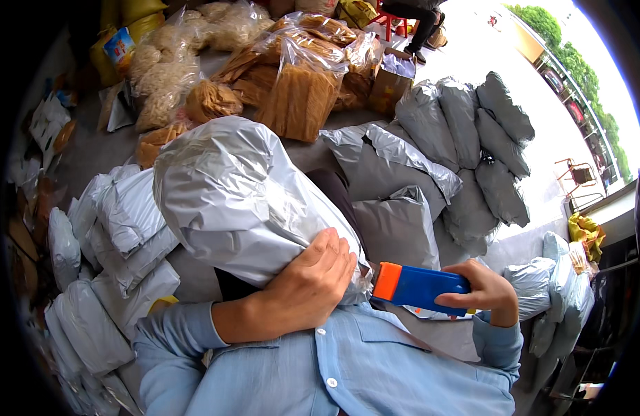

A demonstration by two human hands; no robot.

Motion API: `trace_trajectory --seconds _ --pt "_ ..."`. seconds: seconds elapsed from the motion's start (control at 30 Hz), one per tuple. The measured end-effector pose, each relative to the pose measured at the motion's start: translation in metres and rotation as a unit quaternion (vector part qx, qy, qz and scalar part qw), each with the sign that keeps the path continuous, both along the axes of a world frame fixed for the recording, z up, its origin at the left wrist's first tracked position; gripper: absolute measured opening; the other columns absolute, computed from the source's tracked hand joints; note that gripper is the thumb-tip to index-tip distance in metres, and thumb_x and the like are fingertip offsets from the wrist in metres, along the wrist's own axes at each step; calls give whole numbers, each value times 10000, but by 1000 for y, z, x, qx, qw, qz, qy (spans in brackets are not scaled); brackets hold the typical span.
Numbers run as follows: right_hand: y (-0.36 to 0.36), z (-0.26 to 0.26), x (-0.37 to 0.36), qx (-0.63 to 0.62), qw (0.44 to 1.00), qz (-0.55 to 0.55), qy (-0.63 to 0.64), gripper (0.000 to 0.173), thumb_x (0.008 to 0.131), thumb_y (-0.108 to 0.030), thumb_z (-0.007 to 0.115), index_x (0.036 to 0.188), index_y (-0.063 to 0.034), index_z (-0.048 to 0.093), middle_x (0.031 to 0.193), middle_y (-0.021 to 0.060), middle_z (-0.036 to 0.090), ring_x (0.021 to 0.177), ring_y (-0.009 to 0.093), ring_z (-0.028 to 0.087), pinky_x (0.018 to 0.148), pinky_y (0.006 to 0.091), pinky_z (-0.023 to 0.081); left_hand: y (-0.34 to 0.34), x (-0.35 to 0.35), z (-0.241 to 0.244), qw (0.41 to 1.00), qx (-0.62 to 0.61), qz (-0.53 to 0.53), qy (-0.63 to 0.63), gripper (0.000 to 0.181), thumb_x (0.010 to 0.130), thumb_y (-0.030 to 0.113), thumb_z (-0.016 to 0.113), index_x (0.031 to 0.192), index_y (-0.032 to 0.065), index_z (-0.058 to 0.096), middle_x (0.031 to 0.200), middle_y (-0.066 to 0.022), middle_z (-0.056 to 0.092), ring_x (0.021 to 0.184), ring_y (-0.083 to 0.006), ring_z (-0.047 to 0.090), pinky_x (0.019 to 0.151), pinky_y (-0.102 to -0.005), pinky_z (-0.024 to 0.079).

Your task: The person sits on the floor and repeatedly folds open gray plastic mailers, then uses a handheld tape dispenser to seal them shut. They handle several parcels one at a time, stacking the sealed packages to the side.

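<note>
A bulky silver-white plastic mailing bag (221,192), stuffed full and creased, lies slantwise in front of my chest and over my legs. My left hand (312,283) is wrapped over its near end, fingers together and pressing the plastic. A shiny strip, perhaps clear tape, runs along the bag's top. My right hand (481,291) grips a blue hand-held tool with an orange head (424,288), seemingly a packing tape dispenser. Its orange end is right beside the gathered end of the bag; whether they touch is hard to tell.
White filled mailing bags (135,208) are heaped on the left. Grey filled bags (450,125) lie ahead on the right, more pale ones (538,286) farther right. Clear bags of brown dried sheets (304,93) stand ahead. A person (424,28) sits beyond near a red stool (390,23).
</note>
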State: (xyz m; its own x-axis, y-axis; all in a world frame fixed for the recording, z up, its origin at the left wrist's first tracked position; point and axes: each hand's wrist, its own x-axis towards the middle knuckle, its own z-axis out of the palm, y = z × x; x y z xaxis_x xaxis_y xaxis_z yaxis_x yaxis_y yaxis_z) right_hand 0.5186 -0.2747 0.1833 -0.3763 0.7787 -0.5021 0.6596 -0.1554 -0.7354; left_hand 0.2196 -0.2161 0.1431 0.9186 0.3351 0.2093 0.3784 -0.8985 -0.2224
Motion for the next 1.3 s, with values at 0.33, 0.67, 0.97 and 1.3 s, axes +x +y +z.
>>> trace_trajectory --seconds 0.33,0.67,0.97,1.3 --pt "-9 24 -46 119 966 108 -202 518 755 -451 658 789 65 626 580 172 599 488 275 610 503 302 494 3 -1 -14 998 34 -51 25 399 754 154 491 1072 -58 607 1157 -219 572 1128 -346 516 988 -385 341" --pt "11 32 -61 93 904 246 -338 485 730 -421 659 659 57 618 555 166 577 450 296 565 506 333 480 -4 5 -35 995 41 -82 40 414 769 157 463 1081 -86 587 1144 -219 579 1092 -325 546 960 -359 374" --pt "56 36 -46 318 928 -87 -172 431 716 -337 716 813 74 634 623 132 612 548 176 632 513 258 495 -9 7 -45 988 15 -133 72 357 719 123 505 968 -113 604 993 -210 624 982 -289 593 878 -344 436" --pt "164 -52 -132 294 888 -215 280 361 797 -223 691 982 59 562 806 59 601 697 96 587 575 212 484 14 -168 -134 814 97 371 -437 528 921 177 449 1361 -22 234 1396 -184 286 1281 -301 308 1084 -396 201"
